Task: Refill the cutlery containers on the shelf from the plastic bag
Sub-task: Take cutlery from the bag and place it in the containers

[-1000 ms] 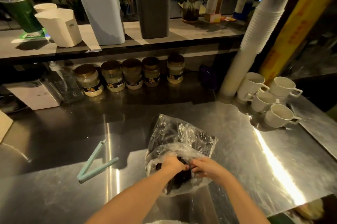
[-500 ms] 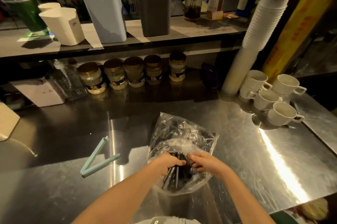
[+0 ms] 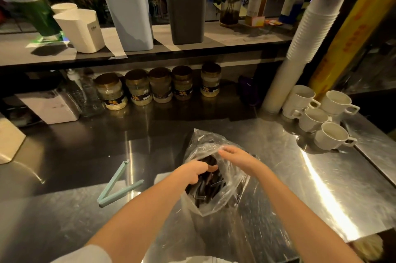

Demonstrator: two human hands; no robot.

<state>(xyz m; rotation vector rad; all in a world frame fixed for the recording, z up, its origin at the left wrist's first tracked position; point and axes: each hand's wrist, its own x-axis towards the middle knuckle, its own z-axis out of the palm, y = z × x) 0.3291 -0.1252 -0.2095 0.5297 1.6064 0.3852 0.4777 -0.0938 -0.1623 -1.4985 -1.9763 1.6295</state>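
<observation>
A clear plastic bag of black cutlery lies on the steel counter in front of me, its mouth open towards me. My left hand reaches into the mouth with fingers curled on the black cutlery. My right hand holds the bag's upper rim, fingers extended over the plastic. On the shelf above stand a light-blue container with some utensils showing at its top and a dark grey container whose inside I cannot see.
A mint-green bag clip lies open on the counter to the left. Several jars line the back under the shelf. White mugs and a tall cup stack stand at the right. White tubs sit on the shelf's left.
The bag's mouth has been pulled wider. My right hand rose to the upper rim, and my left hand went deeper among the cutlery.
</observation>
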